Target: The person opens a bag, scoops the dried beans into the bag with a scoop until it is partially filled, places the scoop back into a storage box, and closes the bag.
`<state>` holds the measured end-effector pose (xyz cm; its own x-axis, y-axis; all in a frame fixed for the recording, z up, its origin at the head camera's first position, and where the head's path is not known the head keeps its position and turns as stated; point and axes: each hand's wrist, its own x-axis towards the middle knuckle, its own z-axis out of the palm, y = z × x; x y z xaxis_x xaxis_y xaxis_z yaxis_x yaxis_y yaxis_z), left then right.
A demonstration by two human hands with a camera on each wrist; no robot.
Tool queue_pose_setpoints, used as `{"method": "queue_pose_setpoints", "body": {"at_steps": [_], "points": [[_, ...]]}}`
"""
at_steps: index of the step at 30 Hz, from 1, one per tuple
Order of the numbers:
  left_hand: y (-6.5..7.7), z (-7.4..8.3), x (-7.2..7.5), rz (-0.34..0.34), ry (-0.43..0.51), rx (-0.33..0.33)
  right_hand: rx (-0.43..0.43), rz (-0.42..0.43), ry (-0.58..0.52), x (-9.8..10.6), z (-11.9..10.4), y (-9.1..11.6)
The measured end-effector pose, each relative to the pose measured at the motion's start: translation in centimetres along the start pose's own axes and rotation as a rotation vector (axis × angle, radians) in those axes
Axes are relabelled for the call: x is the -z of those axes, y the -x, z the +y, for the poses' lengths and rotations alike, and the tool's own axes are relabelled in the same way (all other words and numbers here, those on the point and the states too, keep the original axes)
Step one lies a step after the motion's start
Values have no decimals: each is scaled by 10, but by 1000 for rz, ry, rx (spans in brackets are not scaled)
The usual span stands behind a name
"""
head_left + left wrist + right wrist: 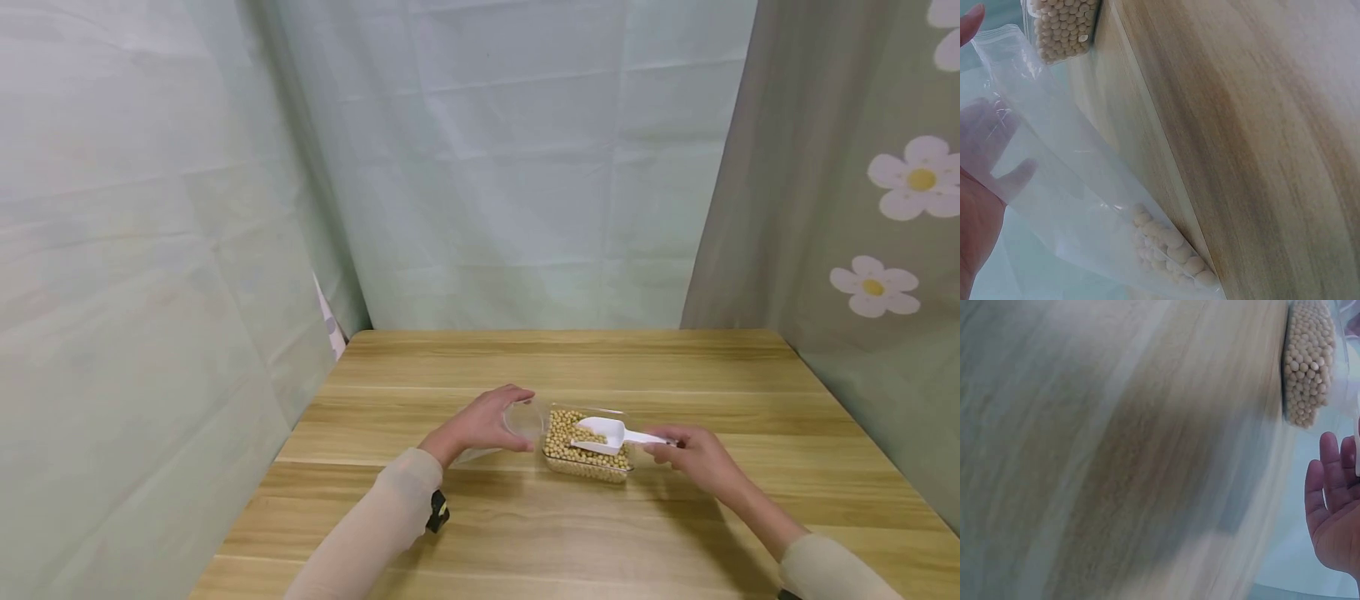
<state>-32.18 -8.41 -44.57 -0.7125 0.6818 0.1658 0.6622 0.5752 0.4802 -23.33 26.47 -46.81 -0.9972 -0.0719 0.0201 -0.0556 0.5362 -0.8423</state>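
My left hand (480, 422) holds the mouth of a clear plastic bag (1079, 181) with thumb and fingers spread round it, keeping the mouth wide. In the left wrist view some pale round beans (1172, 253) lie at the bag's bottom, by the table. Right beside the bag's mouth stands a clear rectangular container (585, 473) full of yellowish beans (561, 432). My right hand (693, 457) grips the handle of a white scoop (611, 433). The scoop lies low over the container, with beans in its bowl. The right wrist view shows only part of that hand.
A wood-grain table (450, 358) bears everything. Pale curtains (525, 167) hang behind it and on the left, and a grey-green one with white flowers (922, 179) hangs on the right.
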Motion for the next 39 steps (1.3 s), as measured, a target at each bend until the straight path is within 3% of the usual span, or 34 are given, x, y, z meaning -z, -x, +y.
{"method": "queue_pose_setpoints", "body": {"at_steps": [12,21,29,39], "points": [[-1,2,0,-1,-1,-6,23,11,0,10,-10,-1],[-2,2,-2,4,-2,-4,23,-5,28,2,-31,-10],[-2,3,-1,4,-12,-4,150,-9,104,-15,-56,-21],[-3,4,-1,9,-3,-4,211,7,176,-23,-72,-25]]}}
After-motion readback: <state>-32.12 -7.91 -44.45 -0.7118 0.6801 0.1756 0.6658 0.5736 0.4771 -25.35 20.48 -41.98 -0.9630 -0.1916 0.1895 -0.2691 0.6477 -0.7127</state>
